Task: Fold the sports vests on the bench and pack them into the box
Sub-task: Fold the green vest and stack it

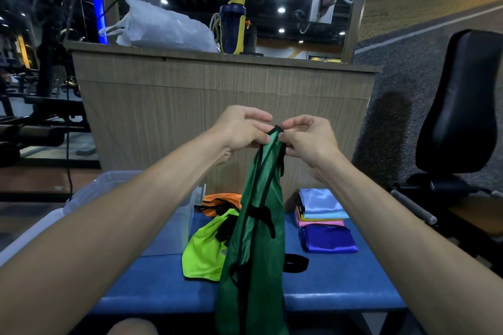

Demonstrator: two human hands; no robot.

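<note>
A dark green sports vest (255, 247) with black trim hangs in the air above the blue bench (340, 280). My left hand (242, 129) and my right hand (307, 139) both pinch its top strap, close together. Behind it on the bench lie a neon yellow vest (202, 253) and an orange vest (220, 200), both crumpled. A clear plastic box (114, 185) stands at the bench's left, mostly hidden by my left forearm. At the right sits a stack of folded cloths in light blue, pink and yellow (321, 205), with a folded purple one (328, 238) in front.
A wood-panelled counter (223, 90) rises just behind the bench, carrying a white plastic bag (163, 27) and a blue and yellow bottle (232, 26). A black padded gym seat (462, 103) stands to the right. Gym machines fill the dark left side.
</note>
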